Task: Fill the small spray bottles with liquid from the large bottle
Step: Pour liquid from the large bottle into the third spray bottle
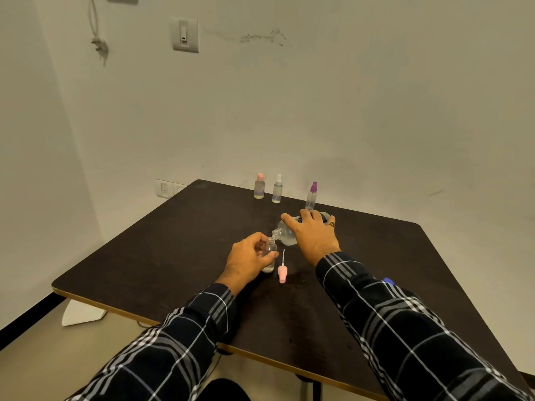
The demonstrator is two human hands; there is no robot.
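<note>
My left hand [248, 259] grips a small clear spray bottle [269, 253] that stands uncapped on the dark table [162, 256]. My right hand [311, 233] grips the large clear bottle [285, 233], tipped on its side with its open neck right over the small bottle's mouth. The pink spray cap [282, 272] with its thin tube lies on the table just right of the small bottle, between my two hands.
Three small bottles stand near the far edge: one with a pink cap [259, 186], one with a white sprayer [277, 189], one with a purple sprayer [312, 195]. A wall rises right behind the table. White paper [82, 314] lies on the floor at left.
</note>
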